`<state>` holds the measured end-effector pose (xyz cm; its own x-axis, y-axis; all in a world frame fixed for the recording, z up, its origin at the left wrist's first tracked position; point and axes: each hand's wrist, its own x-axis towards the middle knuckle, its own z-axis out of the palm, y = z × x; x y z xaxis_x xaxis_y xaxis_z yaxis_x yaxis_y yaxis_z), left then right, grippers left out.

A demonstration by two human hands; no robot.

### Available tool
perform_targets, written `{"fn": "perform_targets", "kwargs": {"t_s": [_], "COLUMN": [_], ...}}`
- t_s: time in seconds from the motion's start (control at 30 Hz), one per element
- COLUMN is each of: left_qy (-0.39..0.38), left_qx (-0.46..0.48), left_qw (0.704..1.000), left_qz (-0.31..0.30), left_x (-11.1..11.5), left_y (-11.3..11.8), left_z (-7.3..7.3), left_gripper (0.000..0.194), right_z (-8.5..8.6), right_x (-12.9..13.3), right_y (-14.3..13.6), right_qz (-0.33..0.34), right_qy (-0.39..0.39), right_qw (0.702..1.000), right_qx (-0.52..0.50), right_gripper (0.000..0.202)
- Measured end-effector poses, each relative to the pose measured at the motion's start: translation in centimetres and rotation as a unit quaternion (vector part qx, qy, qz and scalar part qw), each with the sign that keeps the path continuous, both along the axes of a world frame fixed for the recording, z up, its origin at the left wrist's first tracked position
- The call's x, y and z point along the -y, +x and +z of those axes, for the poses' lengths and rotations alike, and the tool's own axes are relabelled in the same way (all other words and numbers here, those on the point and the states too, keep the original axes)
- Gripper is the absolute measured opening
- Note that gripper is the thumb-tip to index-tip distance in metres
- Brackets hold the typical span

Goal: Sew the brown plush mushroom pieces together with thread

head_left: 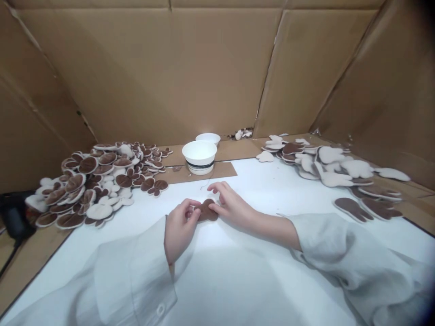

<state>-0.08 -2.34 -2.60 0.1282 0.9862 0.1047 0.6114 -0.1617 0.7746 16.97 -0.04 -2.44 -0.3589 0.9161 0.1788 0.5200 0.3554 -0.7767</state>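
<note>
A small brown plush piece [206,211] with rounded lobes lies on the white table top [258,271], held from both sides. My left hand [179,228] pinches its left edge between thumb and fingers. My right hand [231,203] grips its right edge, with the other fingers spread above it. Both arms wear loose pale sleeves. A thin thread [205,183] trails on the table just beyond the piece.
A heap of brown-and-cream plush pieces [98,183] sits at the left. Larger cream and brown pieces [336,167] lie at the right. Two white bowls [200,156] stand behind the hands on a cardboard strip. Cardboard walls [204,68] enclose the table.
</note>
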Motion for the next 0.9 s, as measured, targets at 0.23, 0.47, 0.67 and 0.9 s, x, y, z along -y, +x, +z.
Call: {"fn": "perform_targets", "kwargs": {"t_s": [0.23, 0.47, 0.67, 0.9], "left_qy": [0.002, 0.019, 0.037, 0.009], "left_qx": [-0.119, -0.101, -0.135, -0.169], "left_qw": [0.993, 0.994, 0.990, 0.986], "left_qz": [0.007, 0.029, 0.013, -0.016], "left_x": [-0.7, 0.0, 0.5, 0.4], "left_y": [-0.2, -0.4, -0.1, 0.1], "left_z": [0.5, 0.8, 0.9, 1.4], "left_gripper": [0.017, 0.015, 0.017, 0.020], "right_z": [-1.5, -0.9, -0.6, 0.4], "right_x": [1.2, 1.1, 0.9, 0.3], "right_y": [-0.7, -0.8, -1.2, -1.6], "right_qz": [0.071, 0.057, 0.074, 0.117], "right_qy": [0.095, 0.067, 0.059, 0.037], "right_qw": [0.991, 0.991, 0.990, 0.986], "right_qx": [0.065, 0.097, 0.105, 0.108], "right_gripper": [0.019, 0.025, 0.027, 0.027]}}
